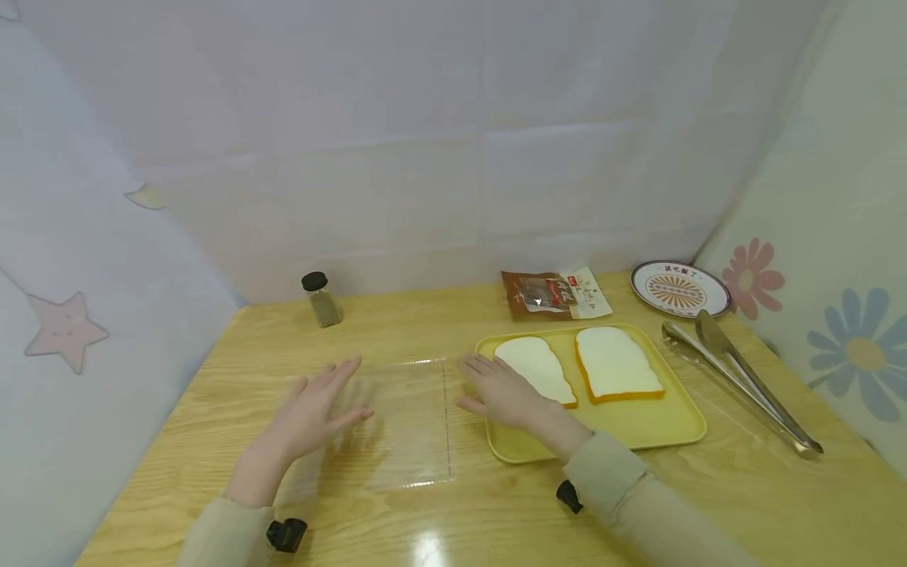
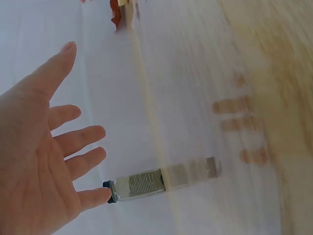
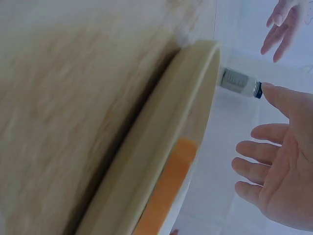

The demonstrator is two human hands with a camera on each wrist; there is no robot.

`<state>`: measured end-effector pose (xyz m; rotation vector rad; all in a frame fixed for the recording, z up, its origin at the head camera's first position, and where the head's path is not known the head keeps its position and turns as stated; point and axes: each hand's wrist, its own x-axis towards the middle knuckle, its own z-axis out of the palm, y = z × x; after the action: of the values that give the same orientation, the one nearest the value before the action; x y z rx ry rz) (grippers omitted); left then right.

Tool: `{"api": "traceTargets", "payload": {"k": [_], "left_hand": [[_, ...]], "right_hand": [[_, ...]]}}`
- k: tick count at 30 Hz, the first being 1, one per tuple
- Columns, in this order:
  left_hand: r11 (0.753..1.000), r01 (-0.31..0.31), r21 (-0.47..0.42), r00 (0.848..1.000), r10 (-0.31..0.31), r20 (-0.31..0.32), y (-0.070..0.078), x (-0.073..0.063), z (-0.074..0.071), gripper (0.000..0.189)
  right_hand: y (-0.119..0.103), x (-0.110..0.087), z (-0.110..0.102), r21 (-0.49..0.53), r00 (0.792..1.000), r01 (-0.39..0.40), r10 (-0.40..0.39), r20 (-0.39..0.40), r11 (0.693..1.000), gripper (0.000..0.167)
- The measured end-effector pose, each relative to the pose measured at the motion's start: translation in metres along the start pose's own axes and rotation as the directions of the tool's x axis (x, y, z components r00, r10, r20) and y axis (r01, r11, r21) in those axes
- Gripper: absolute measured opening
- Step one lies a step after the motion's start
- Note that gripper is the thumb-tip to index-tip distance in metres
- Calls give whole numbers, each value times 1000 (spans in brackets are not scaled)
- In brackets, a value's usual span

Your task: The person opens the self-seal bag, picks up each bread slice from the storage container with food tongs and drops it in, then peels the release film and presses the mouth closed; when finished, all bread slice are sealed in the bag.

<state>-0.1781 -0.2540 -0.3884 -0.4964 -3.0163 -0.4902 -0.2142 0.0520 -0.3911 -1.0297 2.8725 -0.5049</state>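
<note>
My left hand [image 1: 308, 413] hovers over the left part of a clear, see-through sheet [image 1: 411, 425] lying on the table, its fingers spread and holding nothing. My right hand [image 1: 513, 400], also holding nothing, reaches across the left rim of a yellow tray [image 1: 666, 429]. It partly covers the left bread slice [image 1: 538, 366] in the head view. A second bread slice [image 1: 616, 362], white with an orange crust, lies beside it on the tray. The left wrist view shows the left palm [image 2: 34, 166] with relaxed fingers. In the right wrist view, the right fingers [image 3: 257, 152] extend above the tray's rim.
A black-capped spice jar [image 1: 322, 301] stands at the back left. Along the back lie a brown and white food packet [image 1: 556, 294] and a patterned plate [image 1: 679, 289]. Metal tongs [image 1: 740, 382] rest right of the tray. Cloth hangs behind and on both sides.
</note>
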Motion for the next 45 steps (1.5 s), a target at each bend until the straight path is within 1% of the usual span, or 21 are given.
{"api": "traceTargets", "payload": {"k": [6, 10, 14, 17, 21, 24, 29, 30, 32, 36, 39, 45], "left_hand": [[999, -33, 12, 999, 33, -7, 5, -1, 2, 79], [999, -53, 7, 999, 53, -4, 9, -1, 6, 77], [998, -56, -18, 997, 57, 47, 13, 1, 12, 77], [997, -71, -40, 994, 74, 83, 16, 2, 15, 78], [995, -92, -43, 990, 96, 102, 20, 5, 19, 79], [995, -92, -45, 987, 97, 125, 21, 8, 19, 81], [993, -81, -82, 980, 94, 173, 20, 14, 19, 82], [992, -87, -89, 978, 102, 180, 19, 15, 19, 82], [991, -94, -97, 975, 111, 194, 17, 17, 21, 79], [990, -101, -101, 970, 120, 211, 14, 20, 24, 74], [991, -89, -104, 968, 111, 225, 12, 21, 26, 72], [992, -39, -121, 967, 68, 245, 10, 20, 26, 66]], "right_hand": [[-9, 9, 11, -17, 999, 2, -2, 53, 1000, 60], [-15, 12, 16, -28, 997, 3, -1, 80, 1000, 61], [-19, 12, 21, -57, 995, 11, -5, 103, 998, 62], [-21, 12, 25, -87, 993, 19, -8, 119, 996, 62], [-25, 12, 27, -128, 988, 22, -2, 154, 992, 63], [-28, 13, 26, -152, 980, 21, 10, 199, 988, 66], [-31, 15, 23, -153, 961, 9, 34, 276, 988, 70], [-32, 15, 23, -151, 957, 6, 38, 286, 989, 71], [-32, 16, 23, -155, 953, 5, 42, 301, 988, 72], [-32, 19, 24, -189, 949, 16, 45, 311, 982, 75], [-32, 21, 25, -204, 944, 22, 47, 326, 979, 75], [-35, 24, 26, -193, 915, 11, 68, 397, 981, 73]]}}
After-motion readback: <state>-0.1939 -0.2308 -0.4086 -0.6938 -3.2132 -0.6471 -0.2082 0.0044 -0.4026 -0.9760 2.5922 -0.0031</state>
